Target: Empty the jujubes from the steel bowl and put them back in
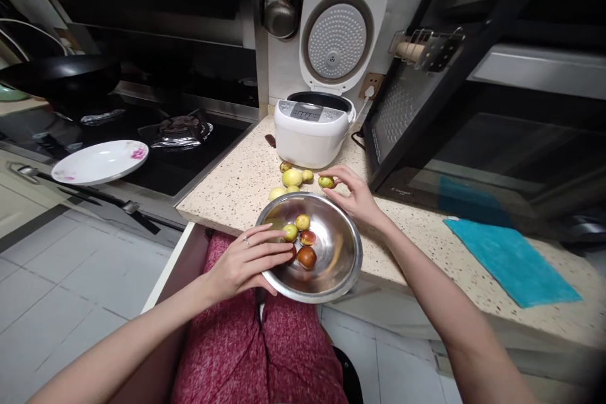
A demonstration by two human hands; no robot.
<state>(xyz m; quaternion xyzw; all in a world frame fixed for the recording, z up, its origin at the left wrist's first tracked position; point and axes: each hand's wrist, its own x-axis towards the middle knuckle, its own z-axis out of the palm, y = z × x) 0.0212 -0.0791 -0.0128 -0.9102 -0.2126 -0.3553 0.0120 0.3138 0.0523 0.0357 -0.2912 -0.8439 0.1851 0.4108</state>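
Note:
A steel bowl sits at the counter's front edge with several small green and reddish fruits inside. My left hand grips the bowl's near left rim, fingers curled over it. My right hand reaches past the bowl and pinches one green-brown fruit on the counter. Several more green fruits lie loose just behind the bowl, in front of the rice cooker.
A white rice cooker stands open at the back. A black oven fills the right, with a teal cloth before it. Left is a gas hob with a white plate and a dark wok.

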